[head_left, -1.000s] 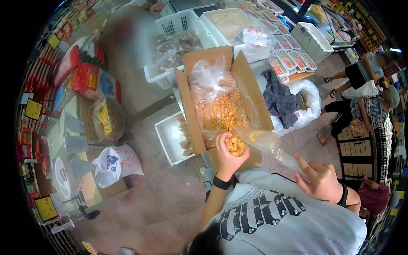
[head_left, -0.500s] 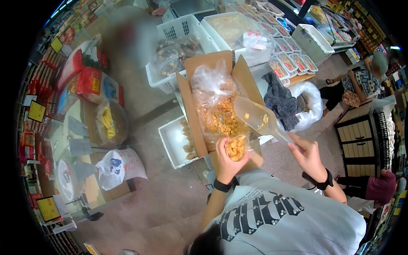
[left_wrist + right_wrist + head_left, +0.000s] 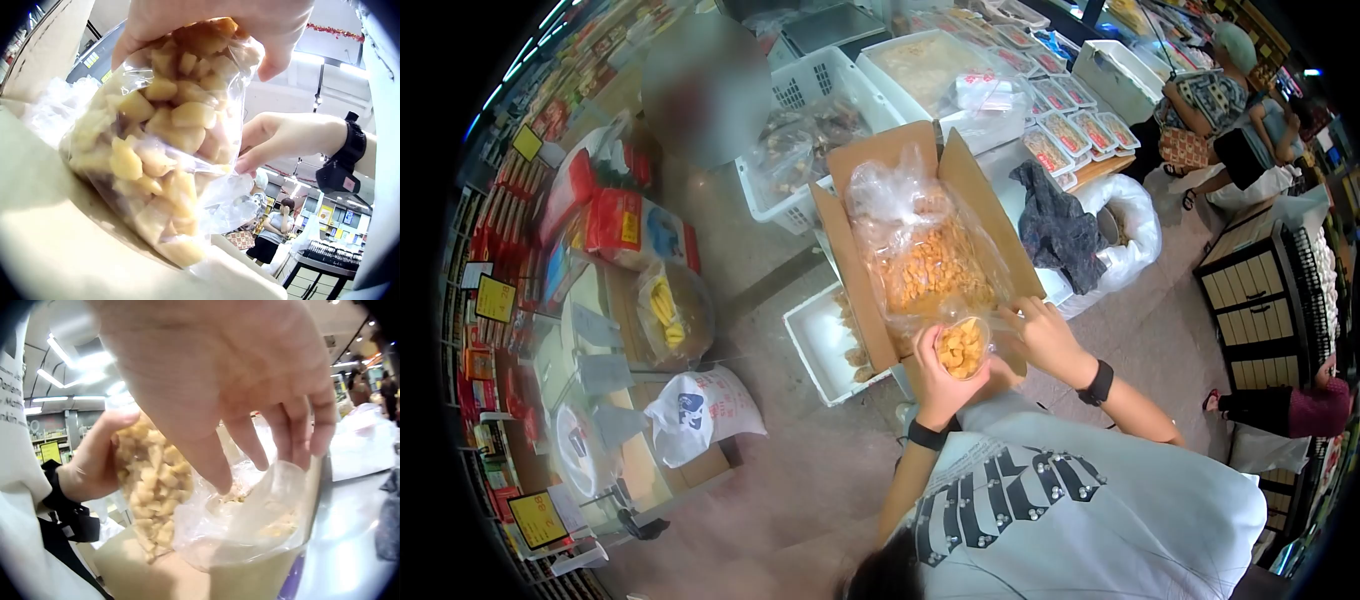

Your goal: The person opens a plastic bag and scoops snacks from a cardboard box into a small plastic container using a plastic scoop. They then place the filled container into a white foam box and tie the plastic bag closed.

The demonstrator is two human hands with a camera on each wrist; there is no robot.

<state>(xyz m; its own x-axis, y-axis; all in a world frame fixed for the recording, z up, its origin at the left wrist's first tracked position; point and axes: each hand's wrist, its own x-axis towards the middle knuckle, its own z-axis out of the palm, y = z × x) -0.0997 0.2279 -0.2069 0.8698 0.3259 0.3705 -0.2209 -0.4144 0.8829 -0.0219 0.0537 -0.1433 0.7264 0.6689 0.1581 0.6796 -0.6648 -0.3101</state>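
My left hand [image 3: 941, 385] grips the top of a clear plastic bag filled with yellow diced pieces [image 3: 962, 349]. The left wrist view shows the bulging bag [image 3: 162, 137] close up, with fingers and thumb around its top. Beside it, my right hand [image 3: 1045, 337] reaches over the near right edge of the cardboard box [image 3: 990, 215]. In the right wrist view the right hand's fingers [image 3: 247, 440] extend downward, spread apart, by crumpled clear plastic [image 3: 194, 534]. Orange-yellow pieces [image 3: 925, 265] lie in the box's plastic liner [image 3: 900, 195].
A white foam box [image 3: 815, 340] stands left of the cardboard box. White crates [image 3: 765, 205] and packed trays [image 3: 1065, 140] are behind it. Dark cloth [image 3: 1060, 235] and a bagged round container [image 3: 1135, 225] lie to the right. A white sack [image 3: 710, 410] sits left. People stand in the right aisle.
The right hand has come in from the right to beside the held bag. The clear scoop it held over the box is no longer seen in its grip. The left hand still holds the bag.
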